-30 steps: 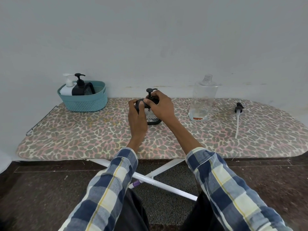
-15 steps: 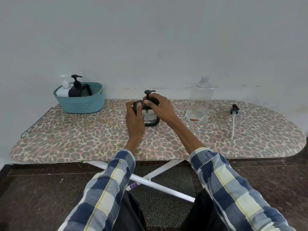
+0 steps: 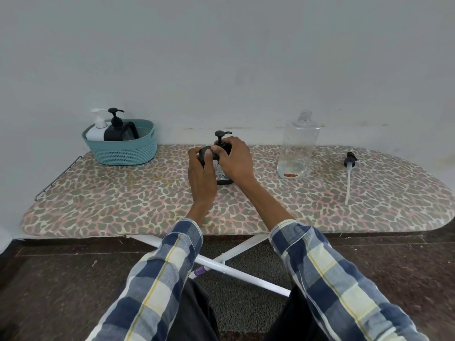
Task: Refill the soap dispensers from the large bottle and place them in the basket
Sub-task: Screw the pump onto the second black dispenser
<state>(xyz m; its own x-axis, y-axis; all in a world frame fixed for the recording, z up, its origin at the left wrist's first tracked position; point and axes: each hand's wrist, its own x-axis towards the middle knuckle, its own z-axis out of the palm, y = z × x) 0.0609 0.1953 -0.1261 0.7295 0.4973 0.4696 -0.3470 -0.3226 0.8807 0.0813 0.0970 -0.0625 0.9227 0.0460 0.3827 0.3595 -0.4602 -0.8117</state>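
Obs.: I have both hands on the third soap dispenser [image 3: 222, 168], which stands upright mid-way along the ironing board [image 3: 123, 205]. My left hand [image 3: 200, 172] grips the dark shoulder of the body, fingers wrapped around it to stop it turning; my right hand [image 3: 236, 159] has its fingers clamped on the pump collar just under the black pump head [image 3: 222, 134]. Judgement: I am screwing the pump home, so refilling of this one looks done. The large bottle [image 3: 298, 146] stands uncapped to the right, well apart, nearly drained, only a shallow pool at its base. Its own pump with dip tube [image 3: 349, 173] lies flat further right, presumably set aside for pouring. The teal basket [image 3: 123, 148] sits at the far left end against the wall, already holding a white dispenser [image 3: 97, 130] and a black dispenser [image 3: 117, 129], upright and touching. Room remains on the basket's right side for this one.
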